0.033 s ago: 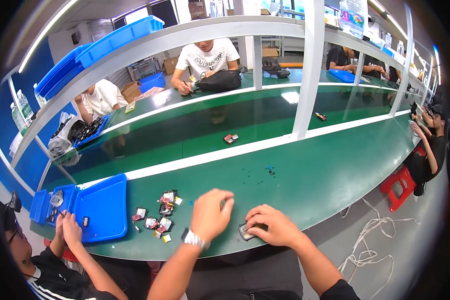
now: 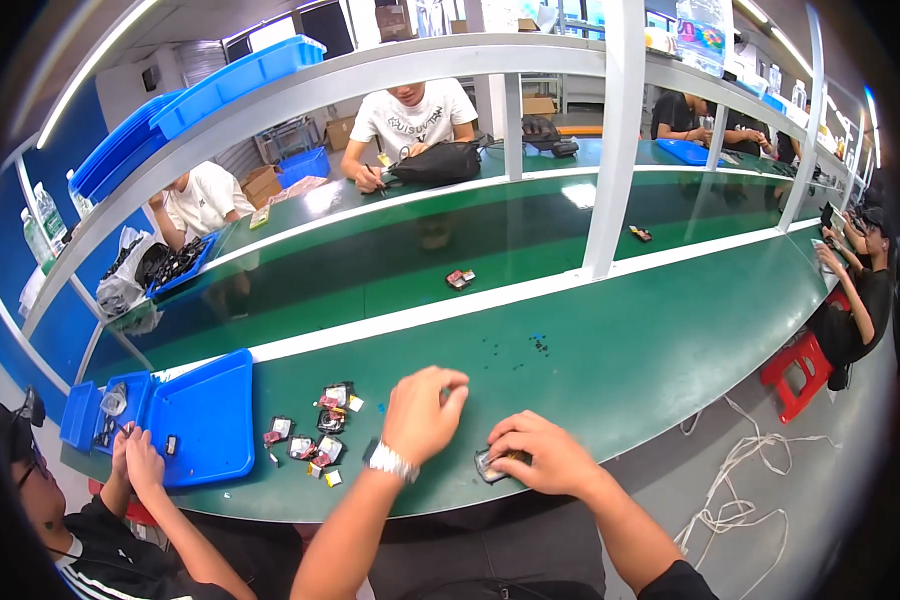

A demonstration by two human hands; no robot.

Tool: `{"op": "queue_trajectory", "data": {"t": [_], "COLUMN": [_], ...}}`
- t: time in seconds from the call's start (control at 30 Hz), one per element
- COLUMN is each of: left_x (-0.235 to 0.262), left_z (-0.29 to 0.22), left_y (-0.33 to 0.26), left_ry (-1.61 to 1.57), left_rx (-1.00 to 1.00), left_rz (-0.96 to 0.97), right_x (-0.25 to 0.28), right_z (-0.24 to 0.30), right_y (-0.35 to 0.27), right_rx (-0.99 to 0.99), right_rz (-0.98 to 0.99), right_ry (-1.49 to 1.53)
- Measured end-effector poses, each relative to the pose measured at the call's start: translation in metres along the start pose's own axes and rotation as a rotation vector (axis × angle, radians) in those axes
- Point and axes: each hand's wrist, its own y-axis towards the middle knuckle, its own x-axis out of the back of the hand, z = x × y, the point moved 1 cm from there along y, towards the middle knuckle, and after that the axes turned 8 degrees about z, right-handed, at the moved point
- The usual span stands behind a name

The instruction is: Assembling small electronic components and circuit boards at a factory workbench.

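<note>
At the near edge of the green bench (image 2: 610, 370), right hand (image 2: 545, 460) pins a small dark part (image 2: 490, 466) — fingers clamped on it. Left hand (image 2: 420, 415) hovers loosely curled, empty — likely mid-assembly; next needs a piece from the pile (image 2: 315, 430).

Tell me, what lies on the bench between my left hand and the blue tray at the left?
In the head view, a cluster of small dark and red parts lies on the green bench between the left hand and the blue tray.
</note>
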Motion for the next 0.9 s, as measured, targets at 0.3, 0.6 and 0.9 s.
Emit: {"op": "queue_trajectory", "data": {"t": [0.3, 0.6, 0.9], "left_x": [-0.026, -0.040, -0.042], "left_z": [0.057, 0.060, 0.047], "left_y": [0.116, 0.123, 0.090], "left_ry": [0.108, 0.083, 0.180], "left_rx": [-0.124, -0.073, -0.235], "left_rz": [0.041, 0.166, 0.000], "right_x": [-0.002, -0.004, -0.002], "right_z": [0.000, -0.003, 0.001], "right_y": [-0.001, 0.001, 0.004], "right_rx": [-0.012, -0.017, -0.017], "right_rz": [-0.025, -0.023, -0.047], "right_ry": [0.039, 0.055, 0.035]}}
